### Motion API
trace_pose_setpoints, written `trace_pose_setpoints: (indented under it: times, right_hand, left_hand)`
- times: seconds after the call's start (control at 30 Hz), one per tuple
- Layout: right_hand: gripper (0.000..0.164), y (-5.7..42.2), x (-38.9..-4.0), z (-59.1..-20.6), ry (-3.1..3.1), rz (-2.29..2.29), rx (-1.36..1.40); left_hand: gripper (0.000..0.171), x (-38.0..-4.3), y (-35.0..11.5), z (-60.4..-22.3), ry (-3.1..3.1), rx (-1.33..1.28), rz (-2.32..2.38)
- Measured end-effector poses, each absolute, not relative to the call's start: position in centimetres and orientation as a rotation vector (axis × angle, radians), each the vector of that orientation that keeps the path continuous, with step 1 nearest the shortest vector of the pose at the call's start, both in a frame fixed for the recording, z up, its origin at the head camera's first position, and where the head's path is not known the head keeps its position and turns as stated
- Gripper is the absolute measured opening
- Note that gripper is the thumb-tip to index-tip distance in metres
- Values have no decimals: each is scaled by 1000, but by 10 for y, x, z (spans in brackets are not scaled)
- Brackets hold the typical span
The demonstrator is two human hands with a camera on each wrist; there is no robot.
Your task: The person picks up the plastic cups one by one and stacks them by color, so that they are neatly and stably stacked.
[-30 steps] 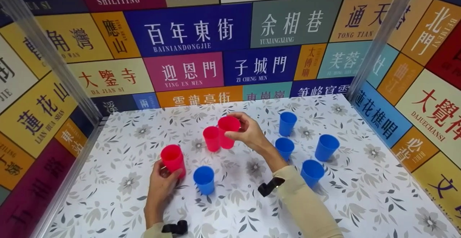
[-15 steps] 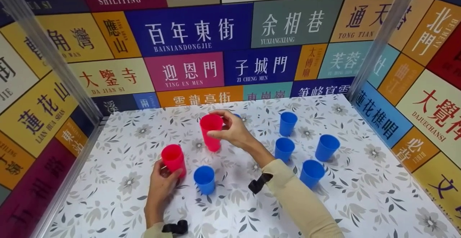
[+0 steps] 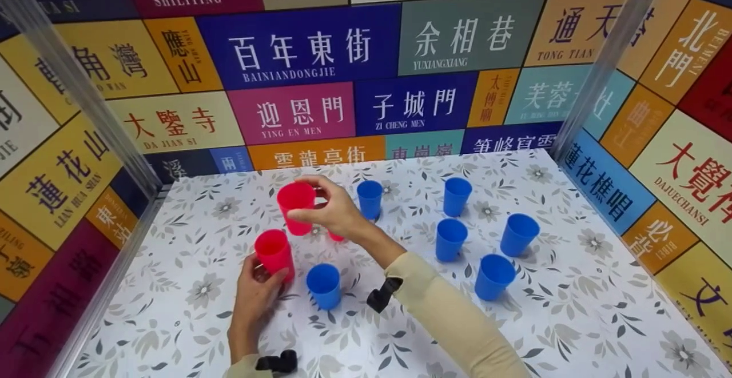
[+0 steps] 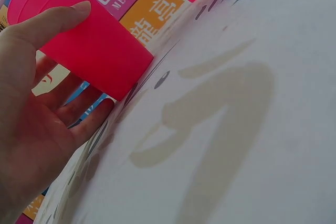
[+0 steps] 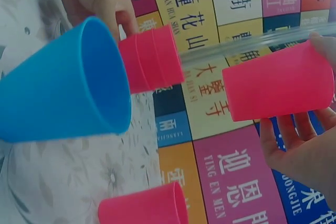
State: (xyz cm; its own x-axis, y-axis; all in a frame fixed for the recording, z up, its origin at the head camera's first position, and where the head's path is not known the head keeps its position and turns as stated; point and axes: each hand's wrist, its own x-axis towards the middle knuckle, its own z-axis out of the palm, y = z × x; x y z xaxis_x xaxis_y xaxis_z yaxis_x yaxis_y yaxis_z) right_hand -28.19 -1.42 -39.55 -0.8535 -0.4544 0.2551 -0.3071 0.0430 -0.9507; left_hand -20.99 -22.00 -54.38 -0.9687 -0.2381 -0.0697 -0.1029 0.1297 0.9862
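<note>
My left hand (image 3: 257,292) grips a stack of nested red cups (image 3: 277,259) standing upright on the table, thumb on the near side. In the left wrist view several rims of the stack (image 4: 97,51) show one inside another. My right hand (image 3: 337,211) holds a single red cup (image 3: 297,212) upright in the air, behind and slightly right of the stack. The right wrist view shows this lifted cup (image 5: 278,82) between thumb and fingers. Another red cup (image 3: 336,235) stands on the table, mostly hidden behind the right hand. A blue cup (image 3: 324,287) stands just right of the stack.
Several more blue cups stand upright on the right half of the table, among them one at the back (image 3: 457,197) and one nearer (image 3: 495,277). Another blue cup (image 3: 370,199) is beyond the right hand. Sign-printed walls (image 3: 297,46) enclose the flower-patterned table (image 3: 394,321).
My right hand has carried its red cup leftward, past the standing red cup and toward the stack. The blue cup at the back middle has come into view. My left hand stays still.
</note>
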Motion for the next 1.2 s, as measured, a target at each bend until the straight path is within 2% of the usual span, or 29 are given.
trace_pose_setpoints:
  times: [0.4,0.97,1.2]
  right_hand:
    - [63,-42,-275,-389,2168,-1843,-809]
    - [63,-62,-271,-415,2165,-1770,-733]
    - [65,-65,-271,-423,2202,-1726,-699]
  left_hand:
    - [66,-213,-220,-543,-2289,353,-2021]
    - [58,-210,-222,-545,-2270,320,-2013]
    - [61,-209,-224,-545,-2318,338,-2000]
